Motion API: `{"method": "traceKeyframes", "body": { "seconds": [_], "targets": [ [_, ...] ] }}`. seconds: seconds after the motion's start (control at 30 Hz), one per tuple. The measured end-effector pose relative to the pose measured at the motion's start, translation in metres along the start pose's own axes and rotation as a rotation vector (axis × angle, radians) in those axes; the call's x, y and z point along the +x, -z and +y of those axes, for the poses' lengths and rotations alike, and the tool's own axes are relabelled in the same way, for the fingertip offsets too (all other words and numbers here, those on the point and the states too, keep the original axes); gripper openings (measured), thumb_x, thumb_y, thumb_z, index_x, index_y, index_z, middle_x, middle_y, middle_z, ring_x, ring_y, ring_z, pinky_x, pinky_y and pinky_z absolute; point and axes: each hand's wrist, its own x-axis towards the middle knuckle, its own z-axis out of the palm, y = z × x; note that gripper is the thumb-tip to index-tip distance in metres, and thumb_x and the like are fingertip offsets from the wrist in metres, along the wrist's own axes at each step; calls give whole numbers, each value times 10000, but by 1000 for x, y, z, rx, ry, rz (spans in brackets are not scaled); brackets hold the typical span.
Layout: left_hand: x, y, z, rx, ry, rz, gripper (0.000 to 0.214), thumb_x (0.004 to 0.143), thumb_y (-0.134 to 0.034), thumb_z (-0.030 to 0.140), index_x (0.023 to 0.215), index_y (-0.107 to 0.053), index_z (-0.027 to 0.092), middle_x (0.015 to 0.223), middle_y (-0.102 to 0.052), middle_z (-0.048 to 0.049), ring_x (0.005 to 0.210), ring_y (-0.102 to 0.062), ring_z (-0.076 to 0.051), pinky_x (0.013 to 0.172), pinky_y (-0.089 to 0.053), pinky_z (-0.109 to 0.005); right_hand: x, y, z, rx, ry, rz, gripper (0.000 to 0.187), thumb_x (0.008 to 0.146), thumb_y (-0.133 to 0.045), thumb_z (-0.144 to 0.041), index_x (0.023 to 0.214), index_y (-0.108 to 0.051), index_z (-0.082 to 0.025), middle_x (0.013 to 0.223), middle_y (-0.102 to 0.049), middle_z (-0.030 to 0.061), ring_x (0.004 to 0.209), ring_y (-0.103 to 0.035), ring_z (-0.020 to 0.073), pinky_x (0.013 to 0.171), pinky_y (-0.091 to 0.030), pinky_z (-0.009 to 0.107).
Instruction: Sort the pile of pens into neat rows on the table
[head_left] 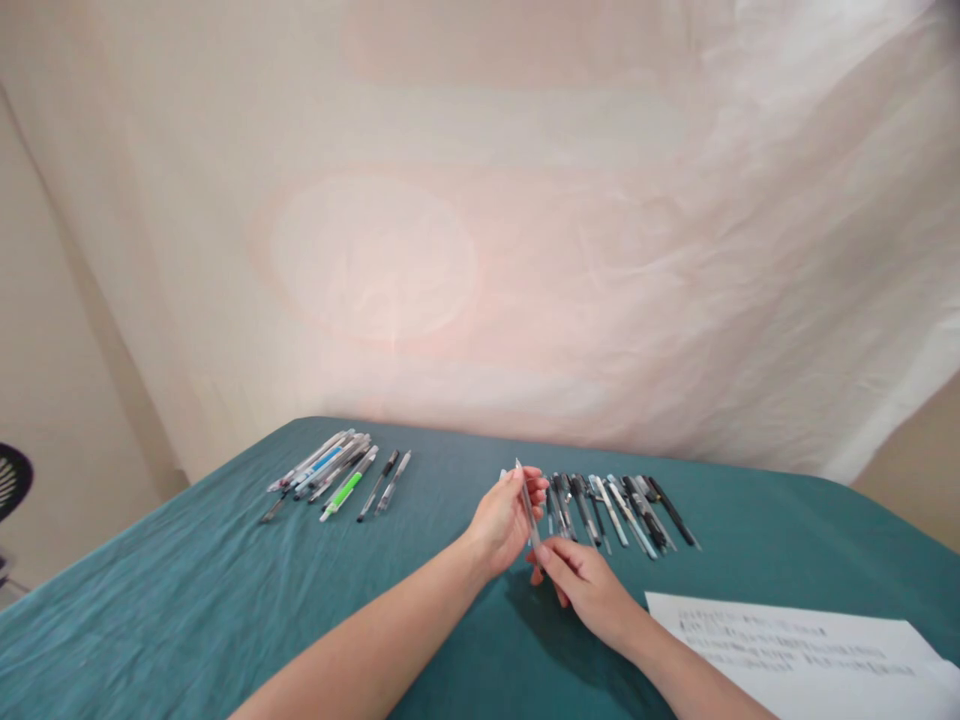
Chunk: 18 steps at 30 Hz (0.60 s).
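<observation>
My left hand [504, 520] and my right hand [581, 585] meet over the middle of the teal tablecloth [225, 600]. Between them they hold a slim clear pen [527, 508], tilted upright with its tip away from me. The left fingers pinch its upper part and the right fingers grip its lower end. Just right of the hands lies a row of several dark and clear pens [622, 510]. Further left lies another group of several pens [337, 475], one of them with a green barrel [346, 491].
A white printed sheet of paper [795, 645] lies at the near right of the table. A pale draped cloth [525, 250] hangs behind the table. Part of a black chair [11, 480] shows at the far left edge.
</observation>
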Motion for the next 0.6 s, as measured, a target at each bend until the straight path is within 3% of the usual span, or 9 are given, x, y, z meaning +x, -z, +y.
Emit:
{"method": "traceKeyframes", "body": {
  "seconds": [0.1,0.33,0.6],
  "targets": [
    [2,4,4,42,-67,-8,207,803,-497,314,881,-562,133,788,-579,-55,677,-546,-99,594,-423,-200,2,0,4,53,-28,36,346,826,-412,-457,787,-573,-153,645,-587,7,425,-428,66,414,-314,192],
    [4,16,14,107,-94,-128,229,763,-571,289,927,-557,130,900,-626,-94,870,-591,-169,857,-413,-324,9,4,15,415,-133,314,394,818,-389,-513,777,-538,-150,540,-431,-46,356,-340,40,327,-237,169],
    [3,17,16,116,-116,-151,221,762,-575,283,923,-545,135,919,-638,-99,915,-592,-188,895,-402,-354,8,4,14,447,-169,335,430,803,-399,-537,602,-451,-161,439,-361,-68,324,-293,25,318,-200,153]
  ]
}}
